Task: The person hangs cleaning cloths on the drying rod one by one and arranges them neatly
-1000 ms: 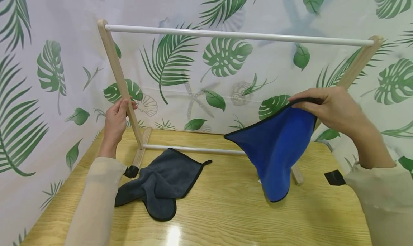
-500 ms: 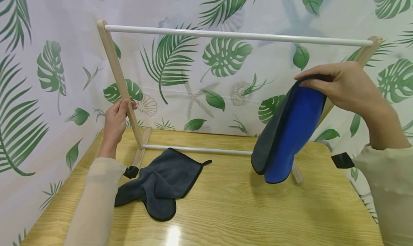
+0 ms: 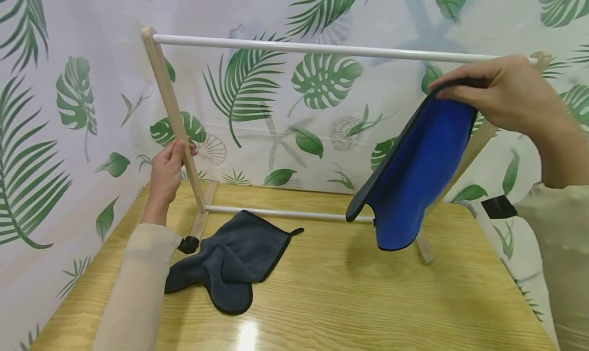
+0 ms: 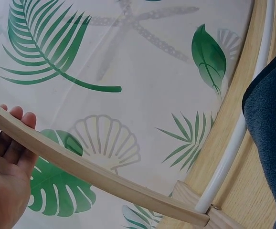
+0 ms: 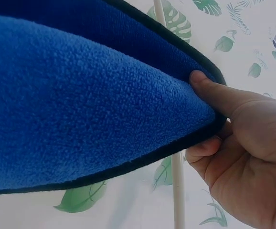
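Blue cloth (image 3: 416, 167) lifted higher, pinched by right hand (image 3: 511, 95); wooden post (image 3: 168, 93), gripped by left hand (image 3: 166, 172), should be kept steady.

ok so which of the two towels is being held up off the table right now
The blue-and-grey towel, pinched at its edge by the right hand. The other, a dark grey towel, lies rumpled on the wooden table.
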Available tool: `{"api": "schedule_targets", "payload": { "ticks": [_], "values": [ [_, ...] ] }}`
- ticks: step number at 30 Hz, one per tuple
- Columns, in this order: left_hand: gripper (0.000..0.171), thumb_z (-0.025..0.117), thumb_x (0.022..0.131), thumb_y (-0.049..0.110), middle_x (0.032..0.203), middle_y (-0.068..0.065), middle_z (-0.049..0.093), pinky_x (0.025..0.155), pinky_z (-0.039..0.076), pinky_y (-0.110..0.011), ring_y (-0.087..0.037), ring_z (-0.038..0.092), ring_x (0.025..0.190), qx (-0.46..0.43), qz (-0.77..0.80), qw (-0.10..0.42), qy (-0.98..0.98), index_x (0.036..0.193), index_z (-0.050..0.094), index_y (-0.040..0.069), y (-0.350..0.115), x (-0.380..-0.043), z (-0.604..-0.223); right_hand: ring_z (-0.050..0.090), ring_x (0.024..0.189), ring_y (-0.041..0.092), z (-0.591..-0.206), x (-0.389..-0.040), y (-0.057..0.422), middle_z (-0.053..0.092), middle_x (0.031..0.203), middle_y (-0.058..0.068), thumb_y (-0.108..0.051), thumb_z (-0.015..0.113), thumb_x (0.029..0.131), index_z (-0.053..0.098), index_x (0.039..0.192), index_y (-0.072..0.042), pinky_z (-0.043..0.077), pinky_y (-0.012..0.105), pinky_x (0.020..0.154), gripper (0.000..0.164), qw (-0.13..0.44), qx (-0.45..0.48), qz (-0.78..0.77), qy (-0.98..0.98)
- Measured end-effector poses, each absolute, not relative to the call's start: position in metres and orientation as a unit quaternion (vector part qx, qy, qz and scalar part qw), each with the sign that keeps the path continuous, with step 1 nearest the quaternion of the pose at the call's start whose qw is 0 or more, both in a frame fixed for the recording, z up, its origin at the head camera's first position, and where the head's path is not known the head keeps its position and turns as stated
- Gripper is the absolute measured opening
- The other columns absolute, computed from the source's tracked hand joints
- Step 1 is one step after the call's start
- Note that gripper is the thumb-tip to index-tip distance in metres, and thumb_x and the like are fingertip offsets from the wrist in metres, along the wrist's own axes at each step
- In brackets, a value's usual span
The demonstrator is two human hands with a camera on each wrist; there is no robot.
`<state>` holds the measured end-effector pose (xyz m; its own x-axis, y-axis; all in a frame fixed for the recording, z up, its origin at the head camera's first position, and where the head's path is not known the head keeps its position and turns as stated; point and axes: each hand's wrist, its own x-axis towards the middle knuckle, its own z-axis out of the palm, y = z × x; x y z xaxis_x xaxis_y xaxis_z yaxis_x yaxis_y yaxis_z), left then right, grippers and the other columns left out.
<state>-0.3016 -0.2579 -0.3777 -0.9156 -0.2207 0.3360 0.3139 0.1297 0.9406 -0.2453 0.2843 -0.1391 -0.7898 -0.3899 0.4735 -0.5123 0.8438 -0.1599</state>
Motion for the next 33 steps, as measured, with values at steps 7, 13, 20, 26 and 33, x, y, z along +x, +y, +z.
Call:
{"api": "schedule_targets", "payload": {
  "ticks": [7,13,20,26,33],
  "values": [
    [0.051,0.050,0.108,0.041,0.113,-0.007,0.070,0.107,0.047,-0.040,-0.010,0.064,0.107,-0.039,-0.654,0.208,-0.727,0.140,0.062,0.005,-0.258,-0.302,-0.377,0.048,0.077,-0.018,-0.128,-0.253,0.288,0.068,0.118,0.027,-0.015,0.058,0.107,0.073,0.127,-0.002,0.036,0.000,0.069,0.027,0.212,0.213,0.153,-0.941],
    [0.051,0.048,0.109,0.040,0.110,-0.003,0.069,0.109,0.045,-0.043,-0.012,0.063,0.108,-0.043,-0.654,0.207,-0.727,0.139,0.062,0.002,-0.258,-0.303,-0.378,0.050,0.076,-0.017,-0.115,-0.264,0.291,0.070,0.108,-0.003,-0.015,0.059,0.107,0.071,0.128,0.000,0.041,0.000,0.075,0.029,0.219,0.208,0.161,-0.939],
    [0.051,0.047,0.109,0.039,0.106,0.001,0.068,0.111,0.044,-0.042,-0.012,0.062,0.110,-0.037,-0.652,0.203,-0.730,0.138,0.062,0.001,-0.260,-0.304,-0.379,0.054,0.079,-0.016,-0.099,-0.276,0.294,0.055,0.097,-0.033,-0.019,0.059,0.107,0.067,0.133,0.001,0.044,0.014,0.093,0.034,0.209,0.208,0.201,-0.934],
    [0.046,0.047,0.110,0.036,0.104,0.002,0.067,0.111,0.044,-0.042,-0.011,0.063,0.109,-0.031,-0.656,0.202,-0.727,0.135,0.064,0.001,-0.259,-0.305,-0.379,0.056,0.076,-0.016,-0.089,-0.288,0.298,0.056,0.094,-0.031,-0.016,0.059,0.107,0.065,0.134,0.006,0.044,0.007,0.081,0.035,0.201,0.214,0.230,-0.928],
    [0.044,0.047,0.110,0.034,0.103,0.002,0.068,0.110,0.045,-0.041,-0.010,0.063,0.107,-0.028,-0.656,0.205,-0.726,0.133,0.065,0.001,-0.259,-0.306,-0.380,0.056,0.066,-0.017,-0.080,-0.301,0.297,0.057,0.085,-0.028,-0.018,0.056,0.108,0.060,0.134,0.012,0.041,0.001,0.070,0.041,0.188,0.201,0.238,-0.932]
  ]
}}
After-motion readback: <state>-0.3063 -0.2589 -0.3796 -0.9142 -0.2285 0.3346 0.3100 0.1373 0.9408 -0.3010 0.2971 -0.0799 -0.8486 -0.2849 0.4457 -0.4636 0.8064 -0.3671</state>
